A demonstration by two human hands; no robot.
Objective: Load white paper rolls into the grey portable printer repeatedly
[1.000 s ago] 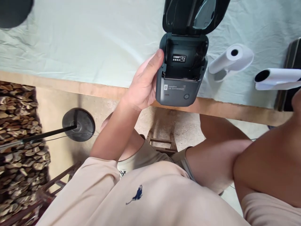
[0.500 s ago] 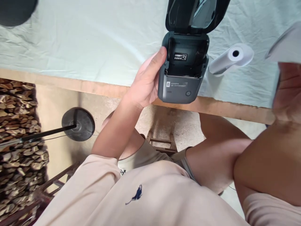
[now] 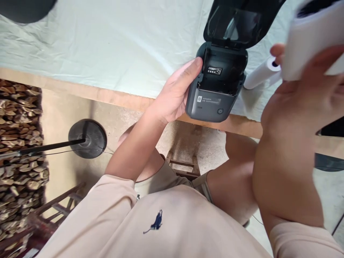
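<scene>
My left hand (image 3: 177, 89) grips the left side of a dark grey label printer (image 3: 208, 107), thumb along its edge, at the table's front edge. The printer's lid (image 3: 219, 32) is swung up and its paper compartment shows bare, with a small printed sticker inside. On the right, my right hand (image 3: 291, 104) is closed on a white paper roll (image 3: 309, 44) with a dark hollow core, smeared by motion. Behind that hand, a narrower white paper roll (image 3: 258, 76) lies on the cloth just right of the printer, partly hidden.
A pale green cloth (image 3: 107, 53) covers the wooden-edged table. A dark round object (image 3: 27, 9) stands at the far left. Below are a black stand base (image 3: 87, 139), a wooden stool (image 3: 185, 166) and stacked firewood (image 3: 21, 143). A dark flat object (image 3: 333, 127) lies at the right edge.
My right hand has come in from the right edge with the white paper roll, now nearer the printer. The printer in my left hand appears slightly farther right in view.
</scene>
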